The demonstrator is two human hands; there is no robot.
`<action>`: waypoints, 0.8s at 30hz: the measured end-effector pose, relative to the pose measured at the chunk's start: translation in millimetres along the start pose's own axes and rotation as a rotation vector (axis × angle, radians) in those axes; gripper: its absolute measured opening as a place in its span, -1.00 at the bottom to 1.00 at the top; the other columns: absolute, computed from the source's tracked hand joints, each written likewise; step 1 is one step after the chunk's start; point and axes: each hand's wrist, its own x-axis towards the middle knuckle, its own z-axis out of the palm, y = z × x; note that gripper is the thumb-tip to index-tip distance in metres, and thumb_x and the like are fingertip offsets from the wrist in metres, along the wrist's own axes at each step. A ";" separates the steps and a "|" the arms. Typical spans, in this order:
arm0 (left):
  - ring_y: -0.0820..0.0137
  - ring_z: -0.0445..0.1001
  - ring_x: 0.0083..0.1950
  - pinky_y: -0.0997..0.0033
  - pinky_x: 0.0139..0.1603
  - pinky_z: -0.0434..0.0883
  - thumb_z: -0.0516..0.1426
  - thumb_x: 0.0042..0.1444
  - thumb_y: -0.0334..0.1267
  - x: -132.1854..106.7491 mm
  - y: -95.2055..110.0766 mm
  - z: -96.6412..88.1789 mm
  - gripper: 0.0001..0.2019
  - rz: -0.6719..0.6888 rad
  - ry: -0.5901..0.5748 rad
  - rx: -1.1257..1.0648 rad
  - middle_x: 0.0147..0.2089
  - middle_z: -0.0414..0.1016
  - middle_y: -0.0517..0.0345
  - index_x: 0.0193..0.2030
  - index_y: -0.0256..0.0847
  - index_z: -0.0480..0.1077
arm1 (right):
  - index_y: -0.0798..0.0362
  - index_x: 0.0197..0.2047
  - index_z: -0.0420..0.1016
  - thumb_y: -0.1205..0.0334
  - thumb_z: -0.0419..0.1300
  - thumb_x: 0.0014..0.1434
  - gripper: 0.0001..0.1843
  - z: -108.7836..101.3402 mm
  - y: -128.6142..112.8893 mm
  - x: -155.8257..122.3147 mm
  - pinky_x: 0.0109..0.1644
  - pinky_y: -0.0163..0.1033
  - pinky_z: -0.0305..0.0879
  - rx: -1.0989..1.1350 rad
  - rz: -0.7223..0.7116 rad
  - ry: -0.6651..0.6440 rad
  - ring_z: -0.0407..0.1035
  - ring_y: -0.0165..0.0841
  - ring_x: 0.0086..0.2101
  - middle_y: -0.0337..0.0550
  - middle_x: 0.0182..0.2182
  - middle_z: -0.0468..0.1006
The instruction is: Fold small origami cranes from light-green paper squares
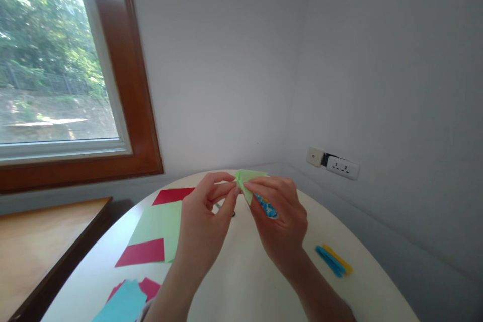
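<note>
In the head view, both hands meet in the middle of the frame, above the round white surface (241,287). The left hand (204,221) has its grip pinched tight on the folded green paper (247,180). The right hand (281,224) has its grip closed on the paper's other side, and a blue patterned piece (268,210) shows under its fingers. A flat green sheet (158,226) and red paper (173,195) lie to the left. Blue and yellow strips (334,260) lie at the lower right.

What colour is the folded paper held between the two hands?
The folded paper is pale green, clearest in the head view.
</note>
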 end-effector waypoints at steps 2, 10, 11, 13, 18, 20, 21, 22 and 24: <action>0.42 0.57 -0.38 0.64 -0.56 0.36 0.17 0.02 -0.30 -0.2 0.4 -0.1 -0.91 -0.005 -0.006 -0.015 -0.42 0.60 0.18 -0.30 -0.18 0.38 | -0.01 -0.29 0.49 0.52 0.19 0.07 -0.78 0.1 -0.1 -0.4 -0.20 -0.19 0.33 -0.004 -0.008 -0.003 0.40 -0.35 -0.33 -0.20 -0.37 0.58; 0.42 0.57 -0.38 0.62 -0.52 0.42 0.16 0.02 -0.32 -0.6 1.2 -0.1 -0.92 -0.013 0.009 -0.019 -0.41 0.59 0.18 -0.30 -0.18 0.39 | -0.01 -0.23 0.50 0.52 0.19 0.07 -0.74 0.9 1.7 -2.2 -0.18 -0.17 0.35 0.018 -0.049 -0.009 0.40 -0.33 -0.28 -0.15 -0.32 0.58; 0.41 0.57 -0.38 0.62 -0.52 0.43 0.16 0.02 -0.32 -0.9 1.4 -0.3 -0.92 -0.009 0.015 -0.019 -0.41 0.59 0.18 -0.30 -0.18 0.39 | -0.01 -0.22 0.50 0.52 0.19 0.07 -0.74 0.8 1.7 -2.2 -0.18 -0.17 0.35 0.021 -0.051 -0.010 0.40 -0.33 -0.28 -0.15 -0.32 0.58; 0.41 0.58 -0.35 0.61 -0.47 0.46 0.17 0.01 -0.33 -1.6 2.1 -1.0 -0.92 0.013 0.024 -0.013 -0.40 0.58 0.17 -0.31 -0.19 0.40 | -0.02 -0.22 0.51 0.51 0.19 0.08 -0.74 0.5 1.5 -1.9 -0.18 -0.17 0.36 0.021 -0.049 -0.015 0.41 -0.32 -0.28 -0.14 -0.32 0.57; 0.43 0.56 -0.35 0.57 -0.37 0.51 0.16 0.02 -0.34 -1.9 4.6 -2.2 -0.94 0.078 0.021 -0.009 -0.37 0.57 0.14 -0.33 -0.20 0.43 | -0.07 -0.22 0.51 0.49 0.18 0.08 -0.72 0.2 0.5 -1.4 -0.20 -0.16 0.37 0.008 -0.036 -0.010 0.42 -0.33 -0.30 -0.18 -0.33 0.57; 0.44 0.56 -0.34 0.56 -0.33 0.53 0.18 0.01 -0.33 -1.3 4.4 -1.8 -0.93 0.093 0.016 -0.025 -0.36 0.57 0.15 -0.32 -0.20 0.44 | -0.08 -0.22 0.51 0.49 0.17 0.08 -0.72 0.5 0.5 -1.3 -0.20 -0.15 0.37 0.005 -0.033 -0.002 0.42 -0.33 -0.30 -0.18 -0.33 0.57; 0.44 0.56 -0.33 0.56 -0.29 0.53 0.19 0.00 -0.34 -1.0 3.9 -1.5 -0.93 0.098 0.014 -0.033 -0.36 0.56 0.15 -0.32 -0.20 0.44 | -0.08 -0.23 0.51 0.49 0.17 0.08 -0.72 0.7 0.5 -1.2 -0.20 -0.15 0.37 0.004 -0.032 0.001 0.42 -0.33 -0.30 -0.18 -0.34 0.57; 0.44 0.56 -0.31 0.56 -0.26 0.53 0.21 -0.01 -0.34 -0.8 3.3 -1.1 -0.92 0.101 0.015 -0.041 -0.35 0.56 0.16 -0.32 -0.20 0.44 | -0.08 -0.23 0.51 0.50 0.17 0.08 -0.72 0.8 0.5 -1.1 -0.20 -0.16 0.37 0.004 -0.033 0.002 0.42 -0.33 -0.30 -0.18 -0.34 0.57; 0.44 0.57 -0.30 0.56 -0.25 0.53 0.22 -0.03 -0.35 -0.6 1.7 -0.5 -0.91 0.101 0.025 -0.045 -0.36 0.55 0.17 -0.32 -0.20 0.45 | -0.07 -0.22 0.50 0.51 0.17 0.08 -0.71 1.2 0.2 -0.8 -0.20 -0.16 0.37 0.001 -0.042 -0.004 0.42 -0.34 -0.30 -0.17 -0.33 0.57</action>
